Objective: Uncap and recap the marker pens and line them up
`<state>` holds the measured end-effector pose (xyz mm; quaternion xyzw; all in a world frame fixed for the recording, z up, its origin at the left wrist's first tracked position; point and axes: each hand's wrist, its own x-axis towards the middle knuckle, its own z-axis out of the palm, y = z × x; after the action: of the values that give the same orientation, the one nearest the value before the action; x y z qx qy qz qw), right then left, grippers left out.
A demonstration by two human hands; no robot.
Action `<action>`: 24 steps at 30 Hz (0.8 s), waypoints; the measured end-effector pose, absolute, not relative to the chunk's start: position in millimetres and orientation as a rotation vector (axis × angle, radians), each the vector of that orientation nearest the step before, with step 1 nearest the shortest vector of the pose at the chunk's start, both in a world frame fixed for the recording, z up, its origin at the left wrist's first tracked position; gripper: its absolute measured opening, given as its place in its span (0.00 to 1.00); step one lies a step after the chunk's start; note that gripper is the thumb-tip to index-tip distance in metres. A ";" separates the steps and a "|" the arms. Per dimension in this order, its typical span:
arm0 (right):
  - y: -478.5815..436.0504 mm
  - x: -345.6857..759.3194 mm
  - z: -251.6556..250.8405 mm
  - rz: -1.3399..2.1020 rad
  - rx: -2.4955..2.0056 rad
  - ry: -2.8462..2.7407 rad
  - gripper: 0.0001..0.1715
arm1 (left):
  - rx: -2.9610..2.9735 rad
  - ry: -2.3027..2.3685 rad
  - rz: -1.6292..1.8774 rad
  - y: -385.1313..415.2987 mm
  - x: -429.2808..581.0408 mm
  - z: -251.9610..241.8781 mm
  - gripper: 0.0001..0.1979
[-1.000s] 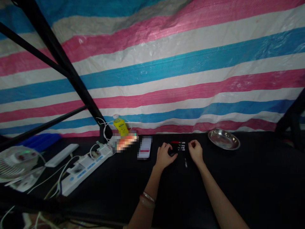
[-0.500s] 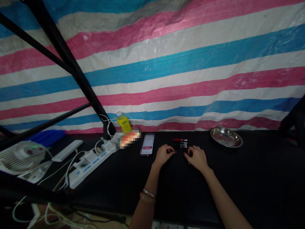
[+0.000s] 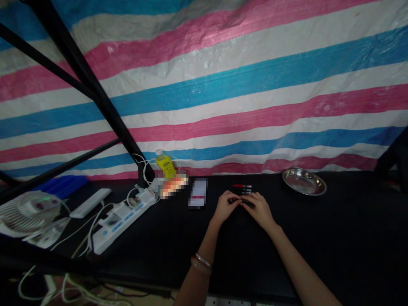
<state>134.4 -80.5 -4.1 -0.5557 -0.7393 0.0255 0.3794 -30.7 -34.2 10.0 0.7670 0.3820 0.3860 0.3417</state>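
My left hand [image 3: 225,208] and my right hand [image 3: 262,210] meet over the black table, fingertips nearly touching. Both are closed on a slim black pen [image 3: 247,203], which lies crosswise between them and is partly covered by the fingers. Just beyond the fingertips lie a red pen [image 3: 241,186] and black pens [image 3: 246,192], side by side, their near parts hidden by my hands. A phone [image 3: 198,193] with a lit screen lies to the left of my left hand.
A round metal dish [image 3: 304,182] stands at the right. On the left are a white power strip [image 3: 124,221] with cables, a yellow bottle [image 3: 165,163] and a white fan [image 3: 27,212]. A black metal frame [image 3: 108,112] slants up before the striped sheet [image 3: 223,97].
My hands have come together from a short gap. The small piece at my left fingertips now meets the pen at my right hand. The view has shifted slightly.
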 end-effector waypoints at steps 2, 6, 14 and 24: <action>-80.0 134.6 -4.4 0.065 -1.435 -1.904 0.11 | 2.013 1.004 0.990 -34.8 -30.0 9.4 0.06; -79.6 135.9 -6.7 0.091 -1.513 -1.878 0.11 | 2.059 1.038 0.940 -37.3 -30.8 10.8 0.09; -79.2 143.2 -10.7 0.136 -1.672 -1.669 0.14 | 2.225 1.153 0.767 -38.8 -35.3 10.1 0.09; -89.9 139.6 17.5 0.138 -1.566 -1.435 0.13 | 2.120 1.285 0.827 -33.0 -46.1 12.6 0.09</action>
<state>139.6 -89.9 17.5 -0.6433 -0.5896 0.0566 0.4850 -46.1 -33.0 12.6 0.7831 0.4748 0.3054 0.2609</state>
